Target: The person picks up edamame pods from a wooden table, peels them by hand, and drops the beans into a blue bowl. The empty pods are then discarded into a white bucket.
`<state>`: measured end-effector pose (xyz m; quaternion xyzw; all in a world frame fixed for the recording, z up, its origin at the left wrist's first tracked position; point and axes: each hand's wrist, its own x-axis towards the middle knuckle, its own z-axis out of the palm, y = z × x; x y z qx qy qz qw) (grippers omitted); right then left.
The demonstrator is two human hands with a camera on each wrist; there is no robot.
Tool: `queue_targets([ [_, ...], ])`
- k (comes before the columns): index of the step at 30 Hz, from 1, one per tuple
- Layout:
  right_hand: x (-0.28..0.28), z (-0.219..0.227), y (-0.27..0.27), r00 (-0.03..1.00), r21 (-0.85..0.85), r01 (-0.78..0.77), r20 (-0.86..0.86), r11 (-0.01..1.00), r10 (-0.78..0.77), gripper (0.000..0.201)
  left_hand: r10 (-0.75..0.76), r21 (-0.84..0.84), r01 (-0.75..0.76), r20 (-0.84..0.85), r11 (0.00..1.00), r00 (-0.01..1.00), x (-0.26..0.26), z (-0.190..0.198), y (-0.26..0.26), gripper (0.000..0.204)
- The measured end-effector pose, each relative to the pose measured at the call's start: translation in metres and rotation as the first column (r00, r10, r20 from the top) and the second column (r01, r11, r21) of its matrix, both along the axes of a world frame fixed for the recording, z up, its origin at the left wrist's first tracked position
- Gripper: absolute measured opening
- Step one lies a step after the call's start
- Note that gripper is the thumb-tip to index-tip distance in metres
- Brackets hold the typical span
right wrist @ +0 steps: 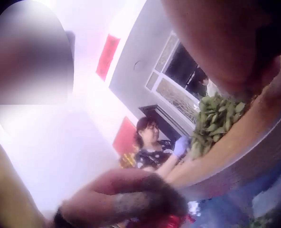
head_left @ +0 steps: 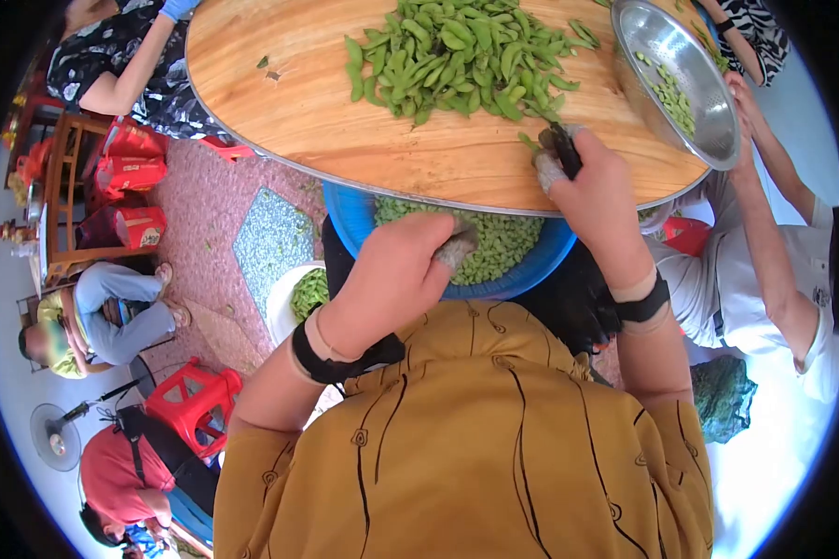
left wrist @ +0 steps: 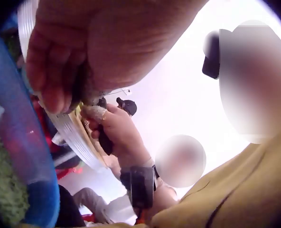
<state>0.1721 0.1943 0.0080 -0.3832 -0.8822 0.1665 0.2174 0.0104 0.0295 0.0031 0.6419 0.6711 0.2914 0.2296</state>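
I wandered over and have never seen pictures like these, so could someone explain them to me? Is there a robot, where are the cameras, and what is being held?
There is no robot: the hands are a person's own. One camera sits on the person's head and gives the big round view looking down. The two others are worn on the wrists, so they look close past each hand and tilt the room.

On the wooden table lies a heap of green pods. At its right is a metal strainer with some beans inside. Below the table edge, a blue basin holds many more beans.

The right hand grips a black tool. The left hand is over the basin, fingers curled; whether it holds anything, I cannot tell.
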Motion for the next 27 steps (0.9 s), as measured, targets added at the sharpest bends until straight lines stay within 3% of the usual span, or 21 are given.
queue_targets([
  [2,0.005,0.003,-0.012,0.978,-0.219,-0.02,-0.208,0.976,-0.027,0.02,0.028,0.081,-0.037,0.114,0.996,0.993,0.004,-0.001,0.01,0.021],
  [3,0.008,0.009,-0.021,0.978,-0.217,-0.016,-0.206,0.976,-0.029,0.02,0.025,0.083,-0.035,0.116,0.996,0.993,0.007,-0.003,0.016,0.021],
  [5,0.013,0.022,-0.036,0.945,-0.281,-0.239,-0.286,0.929,0.157,0.026,0.146,0.356,-0.186,0.136,0.916,0.98,0.012,-0.004,0.028,0.024],
  [6,0.015,0.022,-0.037,0.945,-0.28,-0.238,-0.288,0.93,0.155,0.026,0.143,0.357,-0.183,0.133,0.916,0.981,0.01,-0.002,0.028,0.024],
  [7,0.018,0.022,-0.037,0.941,-0.178,-0.299,-0.219,0.937,0.258,0.029,0.099,0.009,-0.115,0.441,0.993,0.892,0.008,0.002,0.026,0.024],
  [8,0.02,0.021,-0.037,0.925,-0.078,-0.365,-0.139,0.928,0.353,0.033,0.162,-0.297,0.072,0.693,0.952,0.703,0.005,0.006,0.025,0.025],
  [9,0.023,0.02,-0.035,0.922,-0.078,-0.384,-0.075,0.92,0.379,0.038,0.161,-0.297,0.072,0.689,0.952,0.707,0.002,0.011,0.025,0.025],
  [11,0.022,0.015,-0.033,0.913,-0.092,-0.394,-0.152,0.915,0.378,0.038,0.302,-0.457,0.271,0.834,0.847,0.463,-0.003,0.02,0.026,0.023],
  [12,0.021,0.013,-0.033,0.899,-0.106,-0.408,-0.222,0.907,0.378,0.037,0.303,-0.46,0.27,0.831,0.846,0.467,-0.002,0.018,0.025,0.023],
  [14,0.017,0.012,-0.037,0.907,-0.139,-0.378,-0.251,0.915,0.337,0.037,0.375,-0.418,0.216,0.903,0.882,0.211,0.001,0.011,0.02,0.018],
  [15,0.016,0.011,-0.039,0.916,-0.174,-0.348,-0.274,0.921,0.295,0.037,0.376,-0.419,0.215,0.901,0.882,0.215,0.003,0.009,0.019,0.018],
  [17,0.021,-0.001,-0.035,0.91,-0.197,-0.347,-0.308,0.917,0.278,0.037,0.264,-0.324,0.068,0.861,0.944,0.434,0.005,0.006,0.019,0.016],
  [19,0.022,0.006,-0.036,0.904,-0.219,-0.346,-0.337,0.912,0.262,0.037,0.23,-0.277,0.041,0.864,0.96,0.449,0.006,0.003,0.018,0.018],
  [20,0.025,0.018,-0.039,0.932,-0.521,-0.329,-0.313,0.788,0.182,0.037,0.2,-0.233,0.014,0.865,0.972,0.461,0.006,0.002,0.017,0.021],
  [21,0.026,0.026,-0.041,0.958,-0.766,-0.279,-0.264,0.578,0.113,0.038,0.198,-0.232,0.016,0.864,0.973,0.462,0.006,0.001,0.017,0.021],
  [24,0.027,0.022,-0.044,0.929,-0.769,-0.364,-0.342,0.525,0.144,0.039,0.199,-0.231,-0.009,0.819,0.973,0.538,0.01,0.0,0.017,0.027],
  [26,0.027,0.022,-0.045,0.932,-0.783,-0.357,-0.333,0.51,0.141,0.037,0.141,-0.147,-0.047,0.739,0.988,0.659,0.014,0.0,0.016,0.028],
  [27,0.026,0.022,-0.045,0.935,-0.796,-0.351,-0.324,0.493,0.142,0.035,0.139,-0.145,-0.046,0.738,0.988,0.66,0.013,-0.002,0.016,0.028],
])
